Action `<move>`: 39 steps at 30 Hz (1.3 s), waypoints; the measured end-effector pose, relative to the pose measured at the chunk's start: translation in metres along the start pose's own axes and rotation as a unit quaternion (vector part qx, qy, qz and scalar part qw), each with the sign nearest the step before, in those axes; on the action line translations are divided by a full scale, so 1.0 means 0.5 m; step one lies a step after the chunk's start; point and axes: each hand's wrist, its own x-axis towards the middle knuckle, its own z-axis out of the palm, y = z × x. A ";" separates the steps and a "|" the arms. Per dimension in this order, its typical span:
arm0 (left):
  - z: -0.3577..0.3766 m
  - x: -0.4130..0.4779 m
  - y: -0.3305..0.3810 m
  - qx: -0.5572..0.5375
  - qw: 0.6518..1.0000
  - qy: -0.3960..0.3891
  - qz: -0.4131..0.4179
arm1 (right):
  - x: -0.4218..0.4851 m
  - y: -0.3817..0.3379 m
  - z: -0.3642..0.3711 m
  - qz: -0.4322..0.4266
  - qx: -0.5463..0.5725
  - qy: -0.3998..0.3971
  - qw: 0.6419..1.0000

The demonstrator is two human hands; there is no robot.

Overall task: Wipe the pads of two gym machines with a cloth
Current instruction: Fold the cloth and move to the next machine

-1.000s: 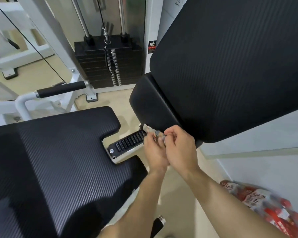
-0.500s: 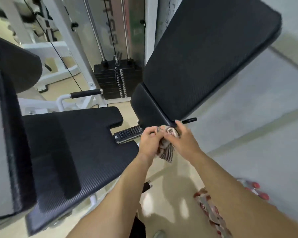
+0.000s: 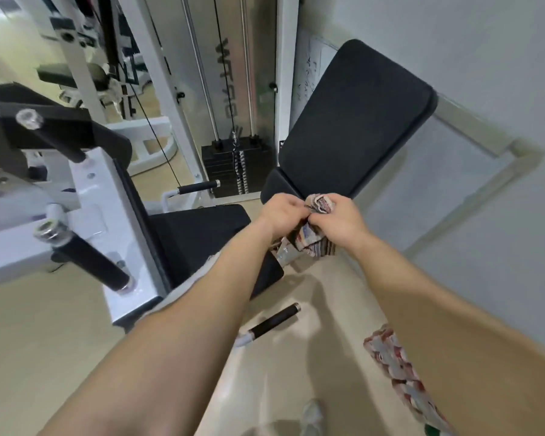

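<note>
Cloth (image 3: pixel 312 243) now dangles from hands (image 3: pixel 280 212) (image 3: pixel 340 220) at pad (image 3: pixel 353 121) edge.

Of the person, two hands, two forearms and one shoe show. The left hand (image 3: pixel 280 212) lies just left of the cloth (image 3: pixel 320 204) and the right hand (image 3: pixel 340 221) just right of it; both are bare, with knuckles and the backs of the fingers plain to see. The wrists beside the cloth are bare too. The left forearm (image 3: pixel 202 309) and the right forearm (image 3: pixel 438 325) are uncovered along their whole visible length, smooth, and swollen broad by the wide lens far below the cloth. Well below the cloth, between the forearms, sits the toe of a pale grey-white shoe (image 3: pixel 312 415), too blurred for detail.
</note>
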 end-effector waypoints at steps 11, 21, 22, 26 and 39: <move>-0.264 -0.207 -0.026 0.283 0.953 0.026 0.106 | -0.221 -0.244 0.148 -0.024 -0.082 0.098 0.992; -0.545 -0.358 -0.009 0.342 0.916 0.121 0.170 | -0.307 -0.487 0.251 -0.119 -0.072 0.110 0.984; -0.576 -0.369 -0.014 0.344 0.915 0.127 0.165 | -0.315 -0.510 0.268 -0.128 -0.075 0.107 0.983; -0.699 -0.412 -0.049 0.349 0.912 0.142 0.160 | -0.352 -0.596 0.353 -0.157 -0.098 0.090 0.979; -1.154 -0.478 -0.253 0.399 0.887 0.122 0.198 | -0.421 -0.881 0.729 -0.104 -0.143 0.133 0.975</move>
